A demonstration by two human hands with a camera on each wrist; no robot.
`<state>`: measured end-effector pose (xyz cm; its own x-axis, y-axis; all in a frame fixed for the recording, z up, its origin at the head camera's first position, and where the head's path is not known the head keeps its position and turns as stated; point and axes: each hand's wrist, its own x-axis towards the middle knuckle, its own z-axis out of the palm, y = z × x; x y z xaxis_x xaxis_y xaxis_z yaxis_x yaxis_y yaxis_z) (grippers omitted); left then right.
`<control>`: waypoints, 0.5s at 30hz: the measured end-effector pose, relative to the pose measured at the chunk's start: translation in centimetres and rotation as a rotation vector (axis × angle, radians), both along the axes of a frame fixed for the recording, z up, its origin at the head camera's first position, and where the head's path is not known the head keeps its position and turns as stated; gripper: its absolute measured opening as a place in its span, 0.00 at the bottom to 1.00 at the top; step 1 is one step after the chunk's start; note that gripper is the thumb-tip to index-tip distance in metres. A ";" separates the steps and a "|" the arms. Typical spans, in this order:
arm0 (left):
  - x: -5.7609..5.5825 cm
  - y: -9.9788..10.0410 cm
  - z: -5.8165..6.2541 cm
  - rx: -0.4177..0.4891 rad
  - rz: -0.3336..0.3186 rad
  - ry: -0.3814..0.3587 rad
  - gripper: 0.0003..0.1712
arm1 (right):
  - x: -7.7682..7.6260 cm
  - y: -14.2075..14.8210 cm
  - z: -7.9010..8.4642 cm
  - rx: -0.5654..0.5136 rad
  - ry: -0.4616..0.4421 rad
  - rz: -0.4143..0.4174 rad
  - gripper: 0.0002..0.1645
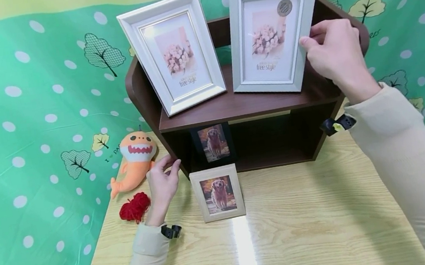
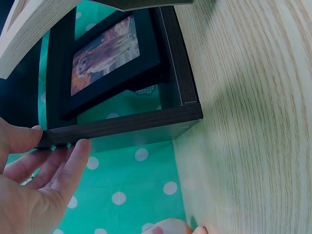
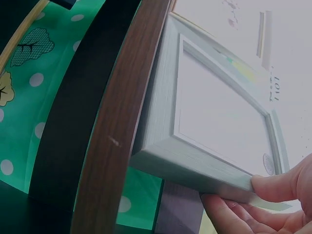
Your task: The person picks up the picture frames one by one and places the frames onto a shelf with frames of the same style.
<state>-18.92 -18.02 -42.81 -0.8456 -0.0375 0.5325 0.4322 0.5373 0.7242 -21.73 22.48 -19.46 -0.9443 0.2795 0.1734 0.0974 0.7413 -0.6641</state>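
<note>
My right hand (image 1: 336,53) pinches the right edge of a pale grey picture frame (image 1: 235,41), which stands on the top of a dark brown shelf (image 1: 210,115). Its thumb lies on the front of that frame and the fingers are behind, as the right wrist view shows. Beside it leans a white picture frame (image 1: 213,61) with a similar flower print. Lower down, my left hand (image 1: 164,183) grips the left side panel (image 2: 122,120) of the shelf between thumb and fingers. A black picture frame (image 2: 146,53) with a dog photo stands inside the lower compartment, close to that panel.
In front of the shelf, a light wooden frame (image 1: 198,196) with a dog photo stands on the wood-grain table (image 1: 288,229). An orange shark plush (image 1: 134,173) and a bundle of red yarn (image 1: 135,207) lie at the left. A green dotted cloth (image 1: 36,127) hangs behind.
</note>
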 end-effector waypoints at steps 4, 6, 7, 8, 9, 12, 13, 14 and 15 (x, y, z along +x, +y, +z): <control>0.0 0.0 -0.1 -0.002 -0.002 0.003 0.07 | -0.1 -0.1 0.0 0.004 -0.011 0.004 0.33; 0.0 -0.1 0.0 -0.006 -0.002 0.004 0.07 | -0.1 -0.1 -0.1 0.006 -0.016 0.005 0.33; 0.0 -0.1 0.0 -0.007 -0.002 0.005 0.07 | -0.1 -0.1 -0.1 0.006 -0.017 0.005 0.33; 0.0 -0.1 0.0 -0.008 -0.001 0.006 0.07 | -0.1 0.0 0.0 0.007 -0.020 0.007 0.33; 0.0 -0.1 0.0 -0.008 -0.002 0.006 0.07 | -0.1 0.0 0.0 0.006 -0.023 0.010 0.33; 0.0 -0.1 0.0 -0.006 -0.006 0.006 0.07 | -0.1 0.1 0.0 0.013 -0.029 0.016 0.34; 0.0 -0.1 0.0 -0.004 -0.007 0.005 0.07 | -0.2 0.1 0.0 0.012 -0.031 0.018 0.34; 0.0 -0.1 0.0 -0.002 -0.008 0.005 0.07 | -0.2 0.1 0.1 0.014 -0.033 0.021 0.34; 0.0 -0.1 0.0 -0.001 -0.008 0.004 0.07 | -0.2 0.1 0.1 0.016 -0.034 0.023 0.34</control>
<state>-18.89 -18.10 -42.79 -0.8438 -0.0303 0.5359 0.4392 0.5349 0.7218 -21.91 22.57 -19.38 -0.9559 0.2552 0.1456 0.1024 0.7538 -0.6491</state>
